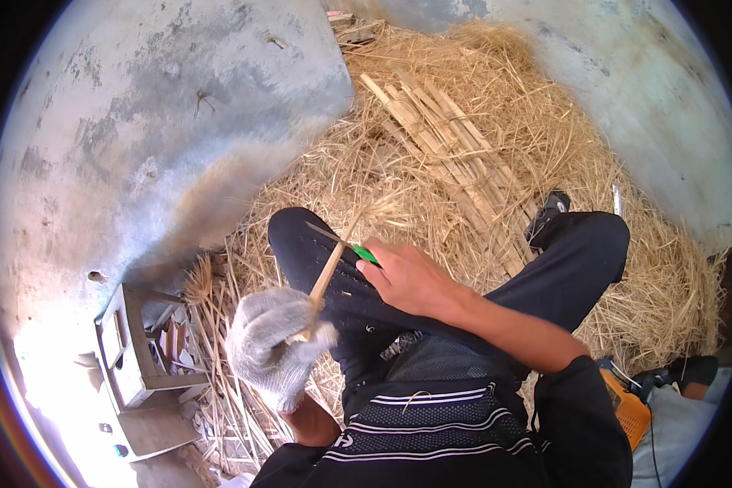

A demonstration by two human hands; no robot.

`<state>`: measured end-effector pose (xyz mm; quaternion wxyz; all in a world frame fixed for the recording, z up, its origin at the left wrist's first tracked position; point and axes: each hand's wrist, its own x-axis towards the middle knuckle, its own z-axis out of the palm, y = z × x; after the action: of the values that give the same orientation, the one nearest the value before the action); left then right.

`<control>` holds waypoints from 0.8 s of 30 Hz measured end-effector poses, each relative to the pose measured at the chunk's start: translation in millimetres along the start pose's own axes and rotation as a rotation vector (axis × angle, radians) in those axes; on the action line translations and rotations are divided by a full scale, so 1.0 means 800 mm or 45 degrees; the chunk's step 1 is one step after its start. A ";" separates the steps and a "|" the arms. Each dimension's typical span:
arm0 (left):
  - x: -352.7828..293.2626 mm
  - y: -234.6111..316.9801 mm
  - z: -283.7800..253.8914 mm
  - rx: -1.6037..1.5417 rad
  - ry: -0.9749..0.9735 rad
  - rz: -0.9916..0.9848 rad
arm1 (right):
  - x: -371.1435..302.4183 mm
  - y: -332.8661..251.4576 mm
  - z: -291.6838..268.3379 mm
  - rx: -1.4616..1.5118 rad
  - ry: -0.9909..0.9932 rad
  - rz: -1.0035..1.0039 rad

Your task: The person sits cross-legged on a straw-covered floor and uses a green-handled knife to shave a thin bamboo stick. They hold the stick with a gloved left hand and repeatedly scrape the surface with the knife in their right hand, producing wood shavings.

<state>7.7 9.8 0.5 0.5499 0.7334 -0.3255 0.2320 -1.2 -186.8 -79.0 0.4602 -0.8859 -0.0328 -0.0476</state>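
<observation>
My left hand (pixel 272 337), in a pale knitted work glove, is closed round the lower end of a split bamboo strip (pixel 327 278). The strip slants up and away over my left thigh, and its far end frays into thin curls. In my bare right hand (pixel 411 278) is a green-handled knife (pixel 366 254), fingers wrapped round the grip. Its narrow blade points up and to the left, crossing the strip near its upper part. I cannot tell whether the edge is biting into the bamboo.
A bundle of bamboo strips (pixel 443 134) lies on a deep bed of straw-like shavings (pixel 496 69) beyond my crossed legs. At left, a wooden stool (pixel 171 381) is tipped beside loose sticks (pixel 232 390). An orange plastic basket (pixel 626 408) sits at lower right. Worn walls (pixel 163 89) stand close.
</observation>
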 end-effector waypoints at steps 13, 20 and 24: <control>-0.015 -0.001 -0.012 -0.131 -0.549 0.366 | -0.009 0.023 -0.016 0.215 0.403 -0.186; -0.064 -0.019 -0.021 0.421 -0.058 0.187 | -0.053 -0.034 -0.006 0.393 0.223 -0.500; -0.044 -0.004 0.000 0.416 0.060 0.191 | -0.059 -0.046 -0.020 0.329 0.052 -0.479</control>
<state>-14.0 18.2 -26.4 0.4118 0.7811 -0.3244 0.3392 -53.0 -179.7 -45.7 0.5535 -0.7967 -0.1938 -0.1457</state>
